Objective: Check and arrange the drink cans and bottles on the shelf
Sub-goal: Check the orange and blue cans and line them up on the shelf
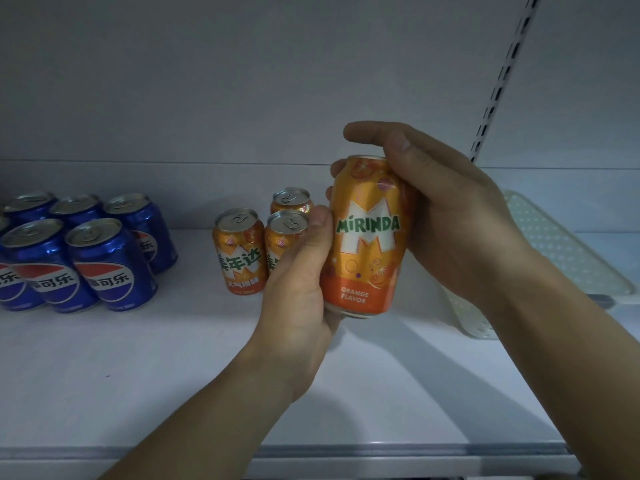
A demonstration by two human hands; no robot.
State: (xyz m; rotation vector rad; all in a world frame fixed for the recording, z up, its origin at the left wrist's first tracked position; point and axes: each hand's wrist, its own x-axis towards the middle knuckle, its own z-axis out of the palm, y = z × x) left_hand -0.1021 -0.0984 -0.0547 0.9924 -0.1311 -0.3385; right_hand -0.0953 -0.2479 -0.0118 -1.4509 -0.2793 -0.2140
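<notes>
An orange Mirinda can (pixel 367 237) is held upright above the white shelf (pixel 138 368), its label facing me. My left hand (pixel 301 278) grips its lower left side, thumb along the can. My right hand (pixel 446 216) wraps the right side and top, fingers curled over the rim. Three more orange Mirinda cans (pixel 239 247) stand on the shelf just behind my left hand. A group of several blue Pepsi cans (pixel 86 254) stands at the left.
A white perforated plastic tray (pixel 568 258) lies on the shelf at the right, partly hidden by my right forearm. A slotted metal upright (pixel 498 88) runs up the back panel. The shelf's front edge (pixel 346 452) crosses the bottom.
</notes>
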